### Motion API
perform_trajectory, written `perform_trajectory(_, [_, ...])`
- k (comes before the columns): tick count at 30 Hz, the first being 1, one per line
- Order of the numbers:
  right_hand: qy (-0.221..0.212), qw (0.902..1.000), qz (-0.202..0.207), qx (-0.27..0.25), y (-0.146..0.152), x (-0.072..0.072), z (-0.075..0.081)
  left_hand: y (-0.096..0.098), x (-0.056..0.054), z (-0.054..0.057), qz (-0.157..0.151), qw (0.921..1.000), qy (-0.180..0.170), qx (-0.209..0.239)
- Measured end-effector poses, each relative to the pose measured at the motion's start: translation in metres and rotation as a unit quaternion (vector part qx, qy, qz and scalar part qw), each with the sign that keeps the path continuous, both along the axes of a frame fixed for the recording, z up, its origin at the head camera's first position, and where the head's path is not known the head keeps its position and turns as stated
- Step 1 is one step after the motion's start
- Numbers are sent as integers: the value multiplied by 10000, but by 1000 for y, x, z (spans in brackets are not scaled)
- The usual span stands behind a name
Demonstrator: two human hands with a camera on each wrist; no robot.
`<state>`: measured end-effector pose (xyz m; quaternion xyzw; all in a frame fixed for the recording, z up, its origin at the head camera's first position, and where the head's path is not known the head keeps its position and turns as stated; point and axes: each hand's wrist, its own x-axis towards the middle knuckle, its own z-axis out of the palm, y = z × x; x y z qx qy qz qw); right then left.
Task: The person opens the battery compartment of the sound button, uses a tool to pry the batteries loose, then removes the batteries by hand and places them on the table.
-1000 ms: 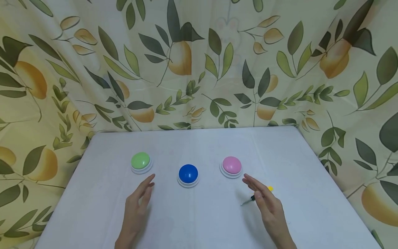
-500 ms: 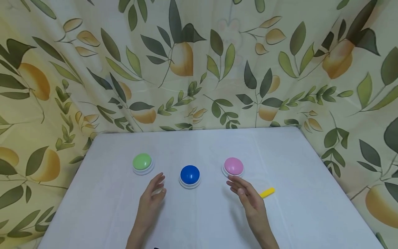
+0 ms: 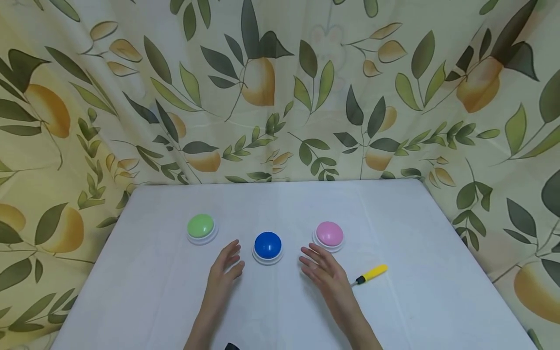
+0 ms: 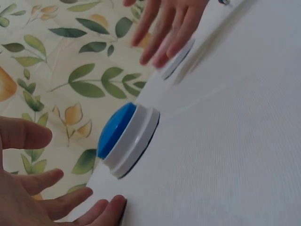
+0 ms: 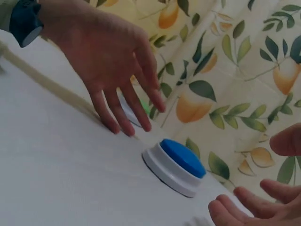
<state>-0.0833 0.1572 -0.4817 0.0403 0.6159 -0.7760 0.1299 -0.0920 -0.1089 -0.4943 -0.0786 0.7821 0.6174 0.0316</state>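
Observation:
A blue push button (image 3: 268,245) on a round white base stands between my two hands, touched by neither. My left hand (image 3: 222,274) hovers on its left side with fingers loosely spread and holds nothing. On its right, my right hand (image 3: 327,277) is likewise relaxed and without anything in it. A pink push button (image 3: 330,234) stands just beyond the right fingertips. Farther left is a green push button (image 3: 201,226). A screwdriver (image 3: 372,275) with a yellow handle lies to the right of my right hand, its shaft tip hidden behind that hand.
A white table (image 3: 280,204) carries all of these. Behind and at the sides hangs a curtain (image 3: 280,136) printed with leaves and fruit. A small dark object (image 3: 231,346) peeks in at the bottom edge, too cut off to identify.
Both hands have moved inward toward the blue button, the left to the right and the right to the left. More of the screwdriver shows than half a second ago. The buttons stay in place.

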Motion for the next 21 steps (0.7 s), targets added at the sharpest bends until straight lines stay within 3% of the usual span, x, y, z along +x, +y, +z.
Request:
perform_trajectory(4, [-133,9998,-1,-153,-6,-5,-1,6,-4,2,55,9993,-214,309])
perform_trajectory(9, [-84,9995,31,-289,-13,-13,-3,13,-8,3,28,9991,-197,368])
perform_trajectory(21, [-117,9995,222,176,-32,-27,-5,33,-17,8,30,9998,-86,-188])
